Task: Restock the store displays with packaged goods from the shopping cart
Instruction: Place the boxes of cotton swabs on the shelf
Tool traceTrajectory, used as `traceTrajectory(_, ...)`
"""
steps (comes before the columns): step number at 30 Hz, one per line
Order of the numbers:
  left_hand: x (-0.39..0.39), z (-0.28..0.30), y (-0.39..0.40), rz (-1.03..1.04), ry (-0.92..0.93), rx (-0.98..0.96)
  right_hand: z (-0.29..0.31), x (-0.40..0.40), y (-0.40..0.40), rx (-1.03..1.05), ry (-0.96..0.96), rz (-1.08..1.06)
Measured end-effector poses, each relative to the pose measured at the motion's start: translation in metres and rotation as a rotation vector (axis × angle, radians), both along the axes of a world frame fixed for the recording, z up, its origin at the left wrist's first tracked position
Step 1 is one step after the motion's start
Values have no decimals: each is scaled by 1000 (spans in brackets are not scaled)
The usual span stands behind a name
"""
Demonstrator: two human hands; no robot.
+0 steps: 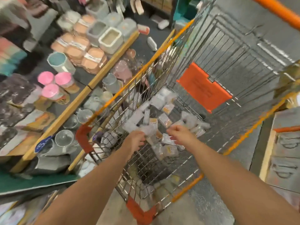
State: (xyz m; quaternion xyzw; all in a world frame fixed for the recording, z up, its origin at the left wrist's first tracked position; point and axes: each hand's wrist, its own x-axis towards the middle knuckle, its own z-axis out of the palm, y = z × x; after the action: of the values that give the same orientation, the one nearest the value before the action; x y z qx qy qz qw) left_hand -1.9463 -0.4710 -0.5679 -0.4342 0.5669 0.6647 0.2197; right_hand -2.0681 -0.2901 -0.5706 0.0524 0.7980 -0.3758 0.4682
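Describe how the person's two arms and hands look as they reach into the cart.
Both forearms are bare, with no sleeves in view. The left hand and right hand wear no gloves. No watch, bracelet or ring shows, though motion blur softens the fingers.

A grey speckled concrete floor (253, 18) runs through the aisle. On the left stands a dark shelf (142, 46) edged with a pale wooden rail (84, 95). Another wood-framed shelf (267, 153) sits at the right edge. The lighting is even, and motion blurs much of the view.
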Motion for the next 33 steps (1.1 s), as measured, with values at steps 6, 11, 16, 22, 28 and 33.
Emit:
traceTrajectory(6,-10,-84,17,-94,-156,-37,-110,-36,-7,172,14,326)
traceTrajectory(11,-18,-123,34,79,-247,45,-181,-48,-17,217,13,531)
traceTrajectory(16,-15,-147,46,180,-320,12,-224,-45,-17,279,125,687)
traceTrajectory(22,-22,-150,41,351,-384,114,-223,-56,-18,184,113,762)
traceTrajectory(28,-15,-149,38,356,-277,-3,-182,-80,-22,-69,-92,562)
traceTrajectory(33,-35,-143,45,249,-200,129,-156,-95,-25,-150,-326,551)
